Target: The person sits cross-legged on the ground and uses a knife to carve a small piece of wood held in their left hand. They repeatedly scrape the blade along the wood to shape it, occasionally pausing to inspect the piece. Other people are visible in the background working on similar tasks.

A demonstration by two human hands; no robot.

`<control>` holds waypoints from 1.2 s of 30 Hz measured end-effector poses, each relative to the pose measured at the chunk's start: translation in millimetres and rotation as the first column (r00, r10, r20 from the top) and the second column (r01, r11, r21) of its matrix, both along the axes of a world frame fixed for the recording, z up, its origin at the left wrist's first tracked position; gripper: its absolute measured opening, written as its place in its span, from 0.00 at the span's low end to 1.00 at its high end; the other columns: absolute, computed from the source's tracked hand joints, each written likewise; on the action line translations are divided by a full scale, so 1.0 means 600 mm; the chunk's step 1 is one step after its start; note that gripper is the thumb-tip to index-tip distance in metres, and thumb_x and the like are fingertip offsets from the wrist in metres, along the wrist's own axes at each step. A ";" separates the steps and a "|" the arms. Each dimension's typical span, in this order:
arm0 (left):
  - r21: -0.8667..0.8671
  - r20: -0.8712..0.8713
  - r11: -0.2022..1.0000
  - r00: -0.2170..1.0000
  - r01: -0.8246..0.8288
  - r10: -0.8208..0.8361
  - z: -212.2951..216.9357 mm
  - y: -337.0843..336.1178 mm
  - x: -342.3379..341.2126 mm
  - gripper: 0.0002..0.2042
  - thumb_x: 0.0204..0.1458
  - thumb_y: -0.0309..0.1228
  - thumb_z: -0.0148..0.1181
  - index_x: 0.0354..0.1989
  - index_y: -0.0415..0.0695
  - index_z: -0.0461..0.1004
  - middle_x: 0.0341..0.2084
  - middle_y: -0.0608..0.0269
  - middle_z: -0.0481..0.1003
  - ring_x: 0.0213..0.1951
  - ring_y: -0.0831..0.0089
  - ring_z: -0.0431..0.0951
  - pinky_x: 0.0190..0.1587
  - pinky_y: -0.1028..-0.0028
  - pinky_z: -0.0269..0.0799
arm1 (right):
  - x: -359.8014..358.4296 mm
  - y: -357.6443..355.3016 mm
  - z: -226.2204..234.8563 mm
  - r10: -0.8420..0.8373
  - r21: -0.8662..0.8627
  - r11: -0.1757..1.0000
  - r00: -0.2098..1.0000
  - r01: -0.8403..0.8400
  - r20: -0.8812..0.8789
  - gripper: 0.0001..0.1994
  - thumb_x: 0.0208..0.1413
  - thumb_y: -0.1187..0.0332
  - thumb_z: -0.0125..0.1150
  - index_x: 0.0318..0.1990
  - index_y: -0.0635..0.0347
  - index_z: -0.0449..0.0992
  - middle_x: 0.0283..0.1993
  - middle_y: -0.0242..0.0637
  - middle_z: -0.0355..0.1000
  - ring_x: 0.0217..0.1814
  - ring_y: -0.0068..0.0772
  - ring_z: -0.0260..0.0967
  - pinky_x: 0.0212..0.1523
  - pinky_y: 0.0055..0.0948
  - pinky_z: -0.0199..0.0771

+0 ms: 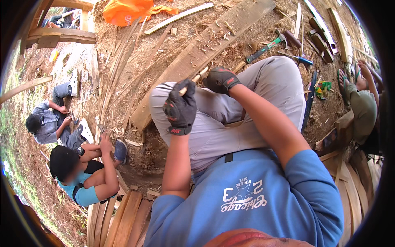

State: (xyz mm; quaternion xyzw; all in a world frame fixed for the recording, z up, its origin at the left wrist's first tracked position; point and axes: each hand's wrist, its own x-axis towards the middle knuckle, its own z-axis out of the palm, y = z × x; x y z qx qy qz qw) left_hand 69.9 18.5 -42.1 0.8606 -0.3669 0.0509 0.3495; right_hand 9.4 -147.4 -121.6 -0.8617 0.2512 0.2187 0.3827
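Observation:
My left hand (181,109), in a black glove with red marks, is closed above my bent left knee. A pale wooden stick (183,91) pokes out of its fingers. My right hand (221,80), gloved alike, makes a fist a little farther off, to the right. Between the two hands shows a slim pale piece of wood (200,75), its near end close to the left fingers and its far end by the right fist. Whether it is the same stick I cannot tell. What the right fingers grip is hidden.
A wide plank (205,47) covered with curled shavings lies ahead of my knees. Beyond my right knee are a green-and-black hammer (265,49) and wooden hand planes (321,43). An orange bag (127,12) lies far off. Other people sit at left (84,177) and at far right.

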 end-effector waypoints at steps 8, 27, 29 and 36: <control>0.004 -0.360 0.969 0.904 -0.247 0.231 -0.093 -0.057 0.175 0.24 0.68 0.49 0.48 0.39 0.37 0.78 0.14 0.64 0.69 0.15 0.73 0.71 0.18 0.71 0.65 | 0.028 -0.040 -0.072 0.039 -0.049 0.998 0.995 -0.035 0.091 0.19 0.56 0.54 0.54 0.46 0.54 0.84 0.49 0.45 0.80 0.49 0.49 0.79 0.49 0.41 0.79; -0.064 -0.156 0.952 0.946 -0.298 0.286 -0.040 -0.066 0.125 0.19 0.68 0.42 0.47 0.37 0.41 0.79 0.21 0.54 0.79 0.21 0.61 0.79 0.25 0.63 0.72 | 0.004 -0.036 0.015 0.010 -0.100 0.995 0.983 0.008 0.181 0.15 0.59 0.61 0.50 0.43 0.53 0.83 0.46 0.47 0.79 0.48 0.53 0.78 0.48 0.44 0.78; 0.045 0.237 0.962 0.938 -0.269 0.252 -0.066 -0.060 0.136 0.23 0.68 0.44 0.44 0.31 0.41 0.79 0.19 0.52 0.78 0.21 0.54 0.79 0.26 0.58 0.71 | 0.034 -0.030 0.068 -0.082 -0.061 0.994 0.979 0.095 0.188 0.15 0.57 0.61 0.52 0.42 0.54 0.84 0.46 0.47 0.80 0.48 0.53 0.78 0.48 0.45 0.78; 0.108 0.184 0.984 0.976 -0.139 0.117 -0.062 -0.068 0.125 0.23 0.66 0.43 0.49 0.25 0.41 0.81 0.21 0.51 0.80 0.26 0.51 0.82 0.30 0.56 0.75 | 0.069 -0.016 0.110 0.021 -0.128 0.992 0.987 0.000 0.162 0.17 0.56 0.61 0.50 0.42 0.56 0.85 0.46 0.46 0.81 0.49 0.49 0.80 0.49 0.44 0.79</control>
